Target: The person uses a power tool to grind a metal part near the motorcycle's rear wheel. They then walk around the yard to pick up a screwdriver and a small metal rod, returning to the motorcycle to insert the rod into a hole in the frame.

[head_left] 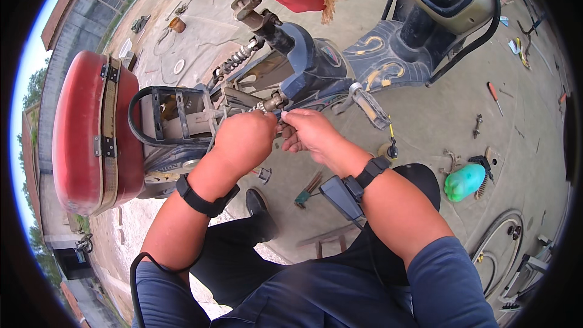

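Grey metal axle bolt point(269, 105), pinched between both hands

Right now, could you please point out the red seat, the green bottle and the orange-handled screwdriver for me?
red seat point(79, 130), head view, middle of its red top.
green bottle point(465, 182), head view, centre of its body.
orange-handled screwdriver point(492, 92), head view, on the orange handle.

Small part point(280, 123) hidden between hands point(276, 133)
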Demonstrator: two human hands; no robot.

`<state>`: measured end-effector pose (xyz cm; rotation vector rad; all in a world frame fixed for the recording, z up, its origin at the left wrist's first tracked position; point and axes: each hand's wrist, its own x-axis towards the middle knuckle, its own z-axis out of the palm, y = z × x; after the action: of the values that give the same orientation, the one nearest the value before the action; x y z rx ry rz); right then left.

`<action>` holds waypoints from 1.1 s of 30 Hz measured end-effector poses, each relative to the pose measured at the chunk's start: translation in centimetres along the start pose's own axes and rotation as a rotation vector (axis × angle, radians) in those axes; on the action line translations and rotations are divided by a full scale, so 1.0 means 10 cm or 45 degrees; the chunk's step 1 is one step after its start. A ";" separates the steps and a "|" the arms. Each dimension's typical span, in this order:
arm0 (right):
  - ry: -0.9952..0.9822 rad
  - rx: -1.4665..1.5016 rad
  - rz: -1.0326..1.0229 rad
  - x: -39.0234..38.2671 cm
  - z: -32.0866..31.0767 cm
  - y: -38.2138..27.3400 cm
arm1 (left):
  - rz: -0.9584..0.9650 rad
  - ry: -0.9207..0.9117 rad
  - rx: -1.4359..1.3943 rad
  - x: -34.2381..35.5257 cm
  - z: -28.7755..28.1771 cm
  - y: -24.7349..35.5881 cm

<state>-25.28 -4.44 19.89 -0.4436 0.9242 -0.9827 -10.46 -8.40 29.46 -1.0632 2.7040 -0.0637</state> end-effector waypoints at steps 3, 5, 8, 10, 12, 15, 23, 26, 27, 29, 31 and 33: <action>-0.021 0.025 0.013 0.00 -0.01 0.02 | 0.030 -0.069 0.071 0.05 -0.08 0.02; -0.010 0.055 0.027 -0.01 0.01 0.01 | 0.054 -0.024 0.108 0.07 -0.10 0.03; 0.033 0.140 0.040 -0.02 0.03 0.00 | 0.056 -0.171 0.155 0.15 -0.24 0.09; 0.039 0.146 0.039 -0.02 0.05 0.00 | 0.065 -0.264 0.205 0.17 -0.34 0.13; 0.045 0.152 0.040 -0.02 0.05 -0.01 | 0.056 -0.325 0.224 0.20 -0.39 0.16; 0.053 0.157 0.030 -0.01 0.04 -0.01 | 0.012 -0.359 0.206 0.23 -0.40 0.18; 0.101 0.024 -0.078 -0.01 0.08 0.05 | 0.039 0.041 0.088 0.03 -0.02 -0.03; 0.173 -0.080 -0.132 -0.01 0.12 0.07 | -0.017 0.181 -0.183 -0.03 0.17 -0.09; 0.185 -0.120 -0.150 0.00 0.13 0.08 | -0.024 0.205 -0.255 -0.05 0.23 -0.11; 0.209 -0.199 -0.186 0.01 0.14 0.09 | -0.039 0.253 -0.398 -0.09 0.34 -0.13; 0.247 -0.326 -0.248 0.05 0.13 0.12 | -0.059 0.329 -0.521 -0.10 0.50 -0.13; 0.273 -0.416 -0.295 0.08 0.12 0.14 | -0.079 0.394 -0.596 -0.11 0.59 -0.12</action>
<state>-23.43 -4.50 19.21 -0.7440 1.2553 -1.1077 -7.52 -8.24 24.10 -1.3589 3.0484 0.4528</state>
